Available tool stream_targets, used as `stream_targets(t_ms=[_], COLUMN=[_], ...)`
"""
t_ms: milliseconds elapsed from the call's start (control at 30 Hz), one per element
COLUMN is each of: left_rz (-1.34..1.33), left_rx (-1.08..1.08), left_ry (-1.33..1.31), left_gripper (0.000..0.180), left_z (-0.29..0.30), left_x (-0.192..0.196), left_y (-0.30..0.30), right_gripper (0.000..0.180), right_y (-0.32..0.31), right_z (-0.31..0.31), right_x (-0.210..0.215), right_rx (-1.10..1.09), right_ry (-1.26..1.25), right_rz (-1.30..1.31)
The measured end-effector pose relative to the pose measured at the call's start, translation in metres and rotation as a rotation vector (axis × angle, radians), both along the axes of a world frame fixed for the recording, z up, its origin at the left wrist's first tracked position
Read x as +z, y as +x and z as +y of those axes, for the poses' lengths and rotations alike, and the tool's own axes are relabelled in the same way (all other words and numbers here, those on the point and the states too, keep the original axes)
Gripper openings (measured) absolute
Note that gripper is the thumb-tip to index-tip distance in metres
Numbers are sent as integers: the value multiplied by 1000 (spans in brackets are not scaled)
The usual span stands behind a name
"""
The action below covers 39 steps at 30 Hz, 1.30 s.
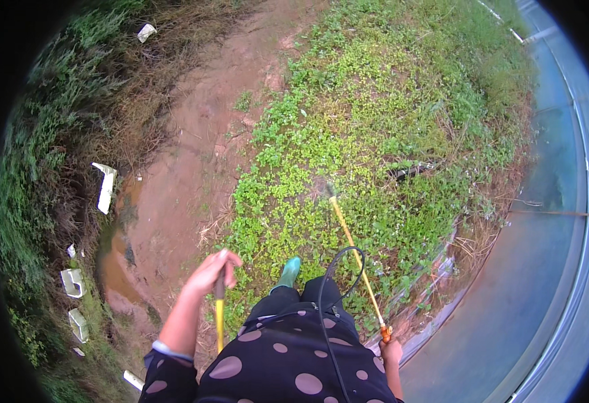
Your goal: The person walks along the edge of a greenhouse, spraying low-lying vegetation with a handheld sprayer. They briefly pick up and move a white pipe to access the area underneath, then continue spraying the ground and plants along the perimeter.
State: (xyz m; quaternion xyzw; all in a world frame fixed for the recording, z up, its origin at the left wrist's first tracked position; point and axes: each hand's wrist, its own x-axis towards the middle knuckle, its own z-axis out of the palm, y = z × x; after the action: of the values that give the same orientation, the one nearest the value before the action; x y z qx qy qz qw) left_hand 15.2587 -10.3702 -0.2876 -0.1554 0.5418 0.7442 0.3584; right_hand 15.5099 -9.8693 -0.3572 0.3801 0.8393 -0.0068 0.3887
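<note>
My right hand (392,351) is closed around the handle of a yellow spray wand (353,240), just below its orange valve (386,332). The wand slants forward and left, and its nozzle end hangs over low green weeds (287,181), with a faint blur of spray around the tip. A black hose (323,321) loops beside the wand and runs down across my dotted dark top. At my left side, my left hand (212,273) is closed over the dark grip of an upright yellow lever (220,324). The lever's lower end is hidden behind my clothing.
A bare muddy path (187,154) runs along the left, with a brown puddle (121,269). White foam pieces (105,188) lie by the bushes. Plastic greenhouse sheeting (489,302) borders the right. A dark object (408,170) lies among the weeds. One green boot (290,272) stands in the weeds.
</note>
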Motion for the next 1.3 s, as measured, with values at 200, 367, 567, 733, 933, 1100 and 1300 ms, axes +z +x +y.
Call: stream_targets(t_ms=[200, 367, 567, 733, 933, 1100, 1300], left_rz=[442, -31, 184, 251, -130, -222, 36], left_rx=[-351, 12, 347, -14, -418, 80, 134], left_ry=[1002, -136, -682, -1211, -1385, -485, 340], left_gripper=[30, 24, 22, 16, 30, 31, 22], left_z=[-27, 4, 69, 103, 118, 127, 99], left_x=[123, 150, 80, -42, -154, -91, 80], left_y=[25, 24, 0, -35, -51, -74, -70], right_gripper=[31, 32, 38, 36, 34, 35, 46], right_y=[-26, -26, 7, -7, -99, -168, -239], right_z=[23, 38, 65, 82, 93, 98, 85], right_x=[5, 19, 33, 22, 6, -14, -22], right_rx=[-140, -155, -80, 25, 262, 330, 439], right_ry=[16, 25, 35, -77, -210, -241, -311], right_rz=[301, 248, -73, -178, -179, -105, -180])
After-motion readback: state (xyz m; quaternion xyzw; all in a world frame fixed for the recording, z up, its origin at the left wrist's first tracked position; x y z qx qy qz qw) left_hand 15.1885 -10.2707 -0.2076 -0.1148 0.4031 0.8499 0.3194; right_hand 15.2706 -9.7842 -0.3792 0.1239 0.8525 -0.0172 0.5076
